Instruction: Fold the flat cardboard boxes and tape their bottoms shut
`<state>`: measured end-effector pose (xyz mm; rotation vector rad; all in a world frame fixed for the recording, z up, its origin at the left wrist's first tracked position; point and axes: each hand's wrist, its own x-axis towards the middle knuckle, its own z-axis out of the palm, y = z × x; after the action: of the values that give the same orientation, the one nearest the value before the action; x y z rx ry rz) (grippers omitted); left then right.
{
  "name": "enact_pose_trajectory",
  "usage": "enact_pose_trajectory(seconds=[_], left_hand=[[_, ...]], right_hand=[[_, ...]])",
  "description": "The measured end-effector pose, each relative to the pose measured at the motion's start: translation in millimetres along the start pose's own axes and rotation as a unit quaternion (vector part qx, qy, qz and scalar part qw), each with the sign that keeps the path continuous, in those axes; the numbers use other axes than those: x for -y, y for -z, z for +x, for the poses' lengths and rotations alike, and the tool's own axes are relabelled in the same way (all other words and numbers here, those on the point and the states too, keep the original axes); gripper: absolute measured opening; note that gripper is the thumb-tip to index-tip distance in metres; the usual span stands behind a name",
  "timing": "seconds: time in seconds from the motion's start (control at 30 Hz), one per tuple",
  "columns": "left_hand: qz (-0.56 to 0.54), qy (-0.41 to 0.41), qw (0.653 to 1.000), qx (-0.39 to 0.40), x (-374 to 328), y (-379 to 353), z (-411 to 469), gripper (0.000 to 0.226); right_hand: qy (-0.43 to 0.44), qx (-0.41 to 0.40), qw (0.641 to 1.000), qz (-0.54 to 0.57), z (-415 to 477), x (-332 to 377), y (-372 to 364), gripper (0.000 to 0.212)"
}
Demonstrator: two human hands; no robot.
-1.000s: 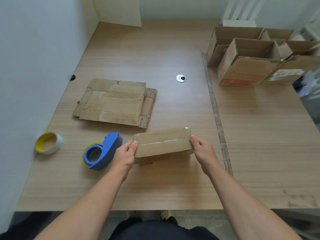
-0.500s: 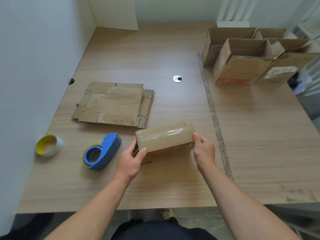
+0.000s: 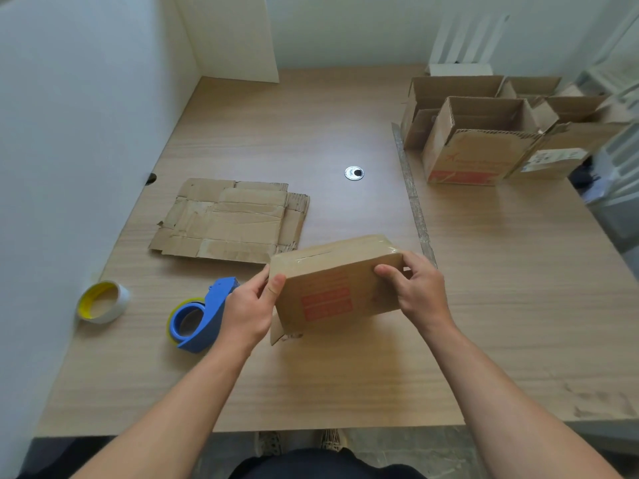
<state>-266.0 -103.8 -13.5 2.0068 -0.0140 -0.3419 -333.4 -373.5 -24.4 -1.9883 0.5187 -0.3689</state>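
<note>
Both hands were on one small cardboard box, held between them just above the counter.
- The left hand gripped the left end, thumb on the printed face and fingers behind.
- The right hand gripped the right end, fingers curled over the near face.
- Neither hand held anything else.

Key relation:
- The box's long axis ran left to right from one hand to the other, with the right end slightly farther from the person.
- The box was tipped, so the clear-taped bottom faced up and away and the red-printed side faced the person.
- One loose flap hung at the lower left, close to the counter. I could not tell whether it touched.

Judgement: the bottom looked sealed. Setting this box down falls to the right hand's side, since the erected boxes stood well beyond and to the right of that hand.

Count:
- One box was in hand.
- Four erected boxes stood open-topped and clustered, as far as the blurred edge allowed counting.
- One pile of flat cardboard lay beyond the left hand. The number of sheets was unclear.
- One blue tape dispenser lay just left of the left hand.
- One yellow-cored tape roll lay farther left.
</note>
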Motion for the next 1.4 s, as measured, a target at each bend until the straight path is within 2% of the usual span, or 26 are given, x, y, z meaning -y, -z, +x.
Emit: enact_pose_trajectory(seconds=[0.07, 0.17, 0.27, 0.3, 0.4, 0.43, 0.5, 0.57, 0.63, 0.73, 0.83, 0.97, 1.1, 1.17, 1.27, 1.3, 1.4], left_hand=[[0.001, -0.014, 1.000, 0.012, -5.7, 4.0, -0.9, 0.080], [0.027, -0.035, 0.999, 0.012, -16.0, 5.2, -6.3, 0.076], [0.042, -0.055, 0.998, -0.005, -21.3, 2.3, -14.0, 0.064], [0.027, -0.057, 0.998, -0.008, -20.6, 1.2, -15.6, 0.061], [-0.064, -0.059, 0.996, -0.003, -19.4, 0.5, -16.3, 0.054], [-0.082, -0.064, 0.995, -0.004, -19.8, 0.6, -15.0, 0.053], [-0.094, -0.068, 0.993, -0.013, -23.4, -0.5, -11.5, 0.049], [-0.089, -0.063, 0.994, -0.026, -28.2, -0.6, -8.5, 0.052], [-0.061, -0.057, 0.996, -0.042, -31.2, 1.2, -5.7, 0.060], [-0.019, -0.079, 0.995, -0.061, -31.8, 2.3, -6.1, 0.057], [-0.052, -0.095, 0.992, -0.068, -25.8, 2.4, -7.5, 0.054], [-0.119, -0.076, 0.988, -0.058, -25.2, 1.4, -6.5, 0.050], [-0.175, -0.059, 0.980, -0.071, -32.4, 1.8, -2.5, 0.028], [-0.155, -0.058, 0.983, -0.084, -34.2, 1.8, 1.9, 0.030], [-0.135, -0.042, 0.990, -0.024, -33.1, 2.9, 7.4, 0.068], [-0.139, -0.040, 0.989, 0.006, -31.2, 3.6, 8.7, 0.074], [-0.125, -0.072, 0.987, 0.069, -27.7, 5.4, 7.6, 0.064]], right_hand=[[-0.011, 0.001, 1.000, 0.017, -0.5, 0.2, 2.2, 0.038], [-0.028, 0.020, 0.998, 0.057, -1.8, 3.7, 4.8, 0.019], [-0.091, 0.037, 0.985, 0.145, -2.4, 7.7, 9.5, 0.004], [-0.114, 0.042, 0.978, 0.170, -2.3, 7.6, 10.1, 0.013], [-0.156, 0.058, 0.968, 0.188, -2.4, 8.6, 7.1, 0.057], [-0.160, 0.046, 0.967, 0.191, -2.3, 9.3, 5.4, 0.054], [-0.162, 0.031, 0.969, 0.183, -3.1, 13.0, 3.1, 0.032], [-0.155, 0.034, 0.973, 0.166, -3.9, 17.5, 2.6, 0.024], [-0.145, 0.050, 0.974, 0.168, -4.0, 19.7, 2.2, 0.026], [-0.170, 0.071, 0.961, 0.207, -2.1, 19.7, 2.6, 0.022], [-0.194, 0.053, 0.949, 0.242, -0.2, 24.1, 2.8, 0.018], [-0.210, 0.037, 0.946, 0.243, -0.5, 25.7, -1.3, 0.021], [-0.254, 0.071, 0.934, 0.243, 0.8, 26.6, 1.4, 0.025], [-0.255, 0.092, 0.927, 0.258, 1.6, 26.1, 3.1, 0.026], [-0.230, 0.100, 0.926, 0.283, 1.8, 27.6, 5.4, 0.028], [-0.224, 0.100, 0.928, 0.280, 2.1, 26.6, 6.0, 0.029], [-0.224, 0.087, 0.930, 0.277, 2.7, 23.3, 10.1, 0.027]])
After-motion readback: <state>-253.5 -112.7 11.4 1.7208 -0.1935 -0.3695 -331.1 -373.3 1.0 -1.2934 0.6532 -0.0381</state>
